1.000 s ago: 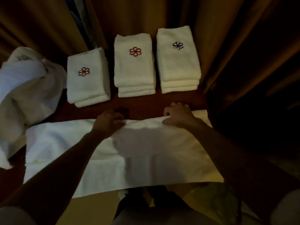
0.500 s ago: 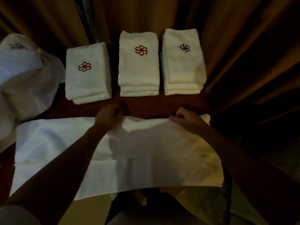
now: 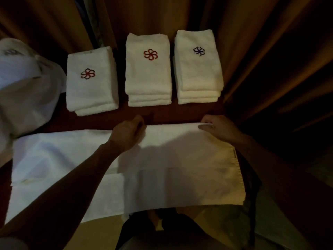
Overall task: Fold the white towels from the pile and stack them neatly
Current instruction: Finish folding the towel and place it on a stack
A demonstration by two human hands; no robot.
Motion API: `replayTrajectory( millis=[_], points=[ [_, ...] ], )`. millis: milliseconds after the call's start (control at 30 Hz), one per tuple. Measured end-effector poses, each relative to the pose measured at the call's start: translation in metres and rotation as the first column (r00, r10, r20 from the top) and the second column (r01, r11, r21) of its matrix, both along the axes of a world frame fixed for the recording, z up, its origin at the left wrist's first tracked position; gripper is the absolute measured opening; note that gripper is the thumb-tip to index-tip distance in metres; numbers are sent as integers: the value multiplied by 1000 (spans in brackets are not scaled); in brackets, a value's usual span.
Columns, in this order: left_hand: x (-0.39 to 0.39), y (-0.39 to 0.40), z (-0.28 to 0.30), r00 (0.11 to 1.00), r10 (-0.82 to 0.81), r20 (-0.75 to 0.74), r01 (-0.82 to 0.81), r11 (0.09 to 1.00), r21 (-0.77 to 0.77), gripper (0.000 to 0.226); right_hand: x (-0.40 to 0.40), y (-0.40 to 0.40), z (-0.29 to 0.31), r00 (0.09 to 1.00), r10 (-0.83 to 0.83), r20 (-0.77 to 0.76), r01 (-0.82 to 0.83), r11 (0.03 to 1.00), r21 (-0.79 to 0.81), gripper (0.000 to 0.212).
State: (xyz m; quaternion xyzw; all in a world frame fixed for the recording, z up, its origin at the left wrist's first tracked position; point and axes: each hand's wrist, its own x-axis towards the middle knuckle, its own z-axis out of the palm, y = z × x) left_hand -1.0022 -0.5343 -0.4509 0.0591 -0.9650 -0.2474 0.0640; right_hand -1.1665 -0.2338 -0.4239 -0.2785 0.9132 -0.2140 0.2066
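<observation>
At the far left lies the pile [image 3: 23,91], a loose white heap of unfolded towels kept off to the side, within reach of the working space but not on it.

Just right of it, along the far edge of the dark red table [image 3: 162,116], stand three stacks in a row. The left stack [image 3: 90,80] is the lowest and sits slightly askew, a red flower emblem on top. The middle stack [image 3: 148,69] also shows a red emblem, and the right stack [image 3: 198,65] a blue one. All the emblems face up, which looks like sorting by emblem, with the fold made so the mark shows.

Near the person, the towel [image 3: 171,168] being folded lies flat across the table, its near edge hanging over the table's near side. Its right half looks doubled, a layer laid over it.

The left hand [image 3: 128,136] is at the towel's far edge near the middle, fingers curled on the cloth, seemingly pinching the upper layer. The right hand [image 3: 218,127] is at the far right corner, thumb and fingers pinching that corner. Holding both ends of the far edge probably lets the person line the layers up squarely, so the next fold comes out even.
</observation>
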Motion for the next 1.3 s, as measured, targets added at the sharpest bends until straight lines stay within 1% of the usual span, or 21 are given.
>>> replayTrajectory(
  millis=[67, 133, 200, 267, 333, 400, 433, 533, 600, 700, 767, 800, 833, 900, 967, 1033, 1067, 1100, 1167, 1233, 1300],
  points=[
    [-6, -1, -4, 998, 49, 46, -46, 997, -61, 30, -3, 0, -7, 994, -43, -102, 53, 994, 91, 16],
    [-12, 2, -8, 987, 90, 134, -83, 995, -58, 26, -4, 2, -19, 986, -89, -143, 117, 971, 209, 28],
    [-16, 4, -7, 973, 87, 215, -86, 996, -17, 28, -1, 7, -27, 971, -177, -161, 209, 953, 217, 37],
    [-14, 3, -4, 982, 31, 186, -43, 997, 59, 27, 2, 14, -30, 936, -308, -169, 332, 934, 131, 41],
    [-11, 1, -2, 994, 1, 107, -9, 997, 77, 25, 7, 22, -31, 837, -544, -61, 542, 839, -48, 57],
    [-11, 0, -6, 996, 55, 63, -55, 998, 7, 22, 13, 31, -34, 732, -675, 93, 680, 717, -155, 68],
    [-12, 2, -10, 995, 93, 46, -91, 995, -42, 23, 17, 34, -35, 733, -670, 115, 680, 719, -145, 67],
    [-19, 10, -21, 966, 221, 134, -200, 968, -152, 29, 28, 40, -37, 774, -623, 115, 632, 770, -84, 53],
    [-22, 14, -23, 948, 267, 170, -231, 951, -205, 36, 30, 42, -35, 795, -603, 69, 607, 793, -57, 44],
    [-19, 20, -15, 978, 209, -15, -201, 917, -344, 46, 28, 47, -33, 809, -587, -28, 584, 809, -62, 36],
    [-5, 39, -8, 976, 129, -178, -187, 912, -365, 44, 25, 53, -36, 823, -557, -110, 555, 830, -46, 33],
    [9, 52, -8, 977, 71, -203, -141, 924, -357, 47, 25, 56, -37, 830, -539, -140, 543, 840, -12, 33],
    [26, 69, -9, 982, 7, -186, -73, 934, -351, 52, 25, 58, -39, 832, -529, -166, 540, 841, 29, 32],
    [68, 100, -23, 994, -98, -51, 74, 936, -345, 62, 27, 61, -41, 817, -530, -227, 560, 823, 94, 30],
    [105, 116, -43, 992, -124, 23, 124, 936, -330, 63, 32, 63, -40, 769, -487, -413, 571, 815, 103, 25],
    [126, 124, -56, 993, -108, 49, 118, 932, -342, 61, 45, 56, -36, 689, -326, -647, 487, 869, 81, 27],
    [130, 126, -59, 993, -99, 68, 117, 931, -346, 61, 54, 47, -35, 673, -246, -698, 373, 927, 33, 31],
    [131, 128, -58, 991, -97, 92, 123, 930, -346, 62, 66, 35, -36, 718, -153, -679, 206, 978, -2, 37],
    [131, 132, -54, 987, -94, 134, 135, 931, -339, 64, 93, 11, -42, 832, 93, -547, -92, 995, 30, 48],
    [133, 133, -50, 983, -89, 160, 139, 930, -339, 65, 107, -1, -53, 875, 222, -431, -175, 974, 145, 56],
    [139, 136, -48, 979, -115, 166, 169, 915, -367, 65, 105, 0, -61, 900, 197, -389, -113, 967, 227, 58]
  ],
)
